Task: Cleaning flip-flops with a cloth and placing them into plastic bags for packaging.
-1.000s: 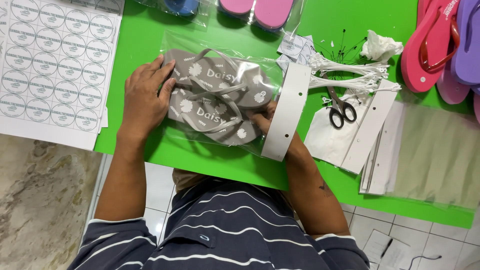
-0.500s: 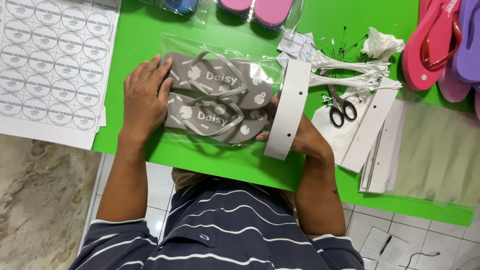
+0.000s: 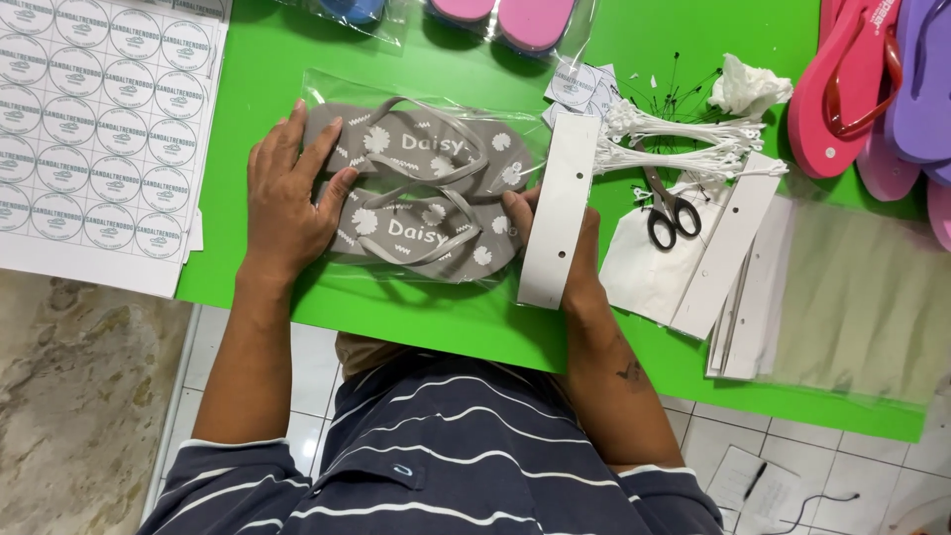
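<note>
Left hand [image 3: 285, 203] lies open, flat on the clear bag [image 3: 416, 188] of grey flip-flops [image 3: 421, 198], near the green table's [image 3: 297, 50] front edge. Right hand [image 3: 575, 263] grips a white card strip [image 3: 560, 223] at the bag's right end. Scissors [image 3: 669, 208] lie just beside.
</note>
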